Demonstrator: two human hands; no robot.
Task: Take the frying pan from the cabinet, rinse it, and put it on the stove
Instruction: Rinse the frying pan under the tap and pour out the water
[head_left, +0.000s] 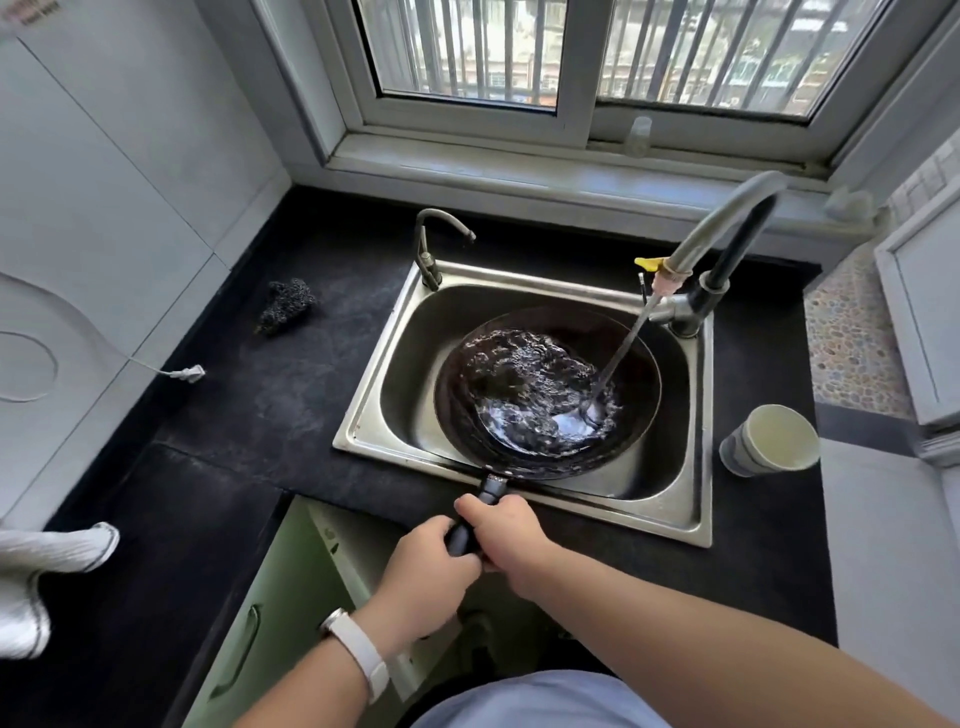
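Rinsing is in hand: both hands, left (427, 564) and right (506, 530), clench the handle (475, 512), holding the pan (545, 395) in the sink (698, 415) under running water (621, 348). Next: tip it empty, carry it to the stove.

The pan (545, 395) fills most of the sink (358, 415). Two faucets (727, 234) crowd its back rim; a cup (769, 441) stands just beside its right edge. Bare counter (249, 405) lies left.

Black frying pan (545, 395) in the steel-grey sink (519, 275); black countertop (260, 405) around; cream cup (771, 439) at three o'clock; white watch strap (358, 652).
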